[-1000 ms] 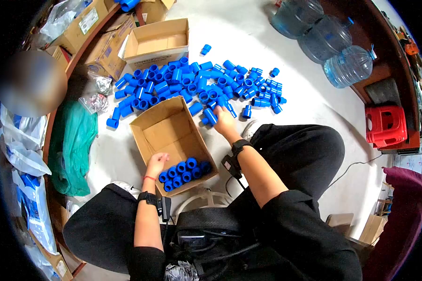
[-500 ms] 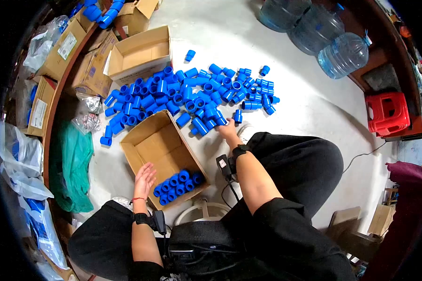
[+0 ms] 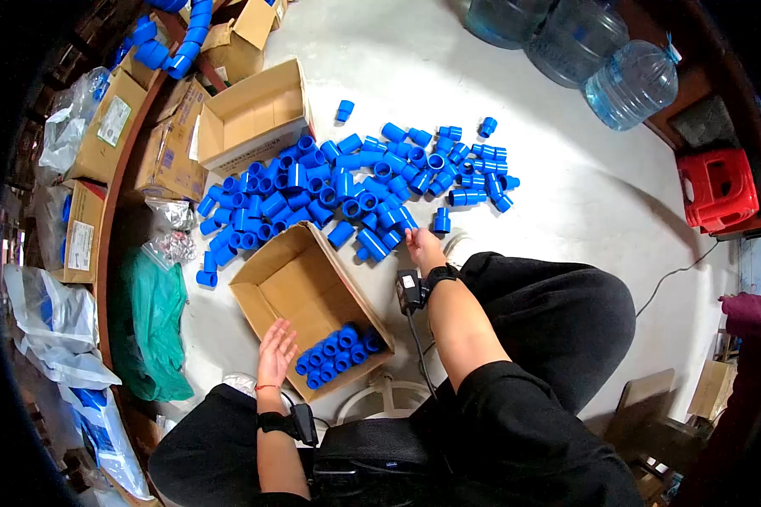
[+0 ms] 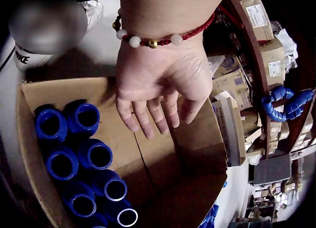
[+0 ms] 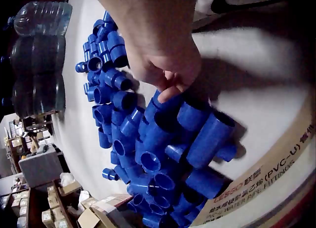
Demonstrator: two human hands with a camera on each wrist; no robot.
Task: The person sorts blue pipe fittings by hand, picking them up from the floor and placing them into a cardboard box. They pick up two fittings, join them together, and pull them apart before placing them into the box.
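Observation:
My left hand (image 3: 275,353) hangs over the near left side of an open cardboard box (image 3: 292,283), palm showing and fingers loosely extended, holding nothing. Blue pipe fittings (image 4: 61,163) stand in rows at one end of that box, their round openings up. At the near edge of a loose pile of blue PVC fittings (image 3: 347,182), my right hand (image 3: 427,248) has its fingers curled. In the right wrist view, its thumb and fingers pinch the end of a blue pipe fitting (image 5: 157,100), which lies among others and is partly hidden by the hand.
Behind the pile stands another open carton (image 3: 254,114). Along the left are a green plastic bag (image 3: 156,329), small clear bags of parts (image 3: 171,247) and shelves of boxes. Large water bottles (image 3: 630,84) and a red stool (image 3: 719,190) stand at right.
My left hand has opened out and drawn back toward the box's left edge. The right hand has shifted slightly along the near edge of the pile. The head view has turned.

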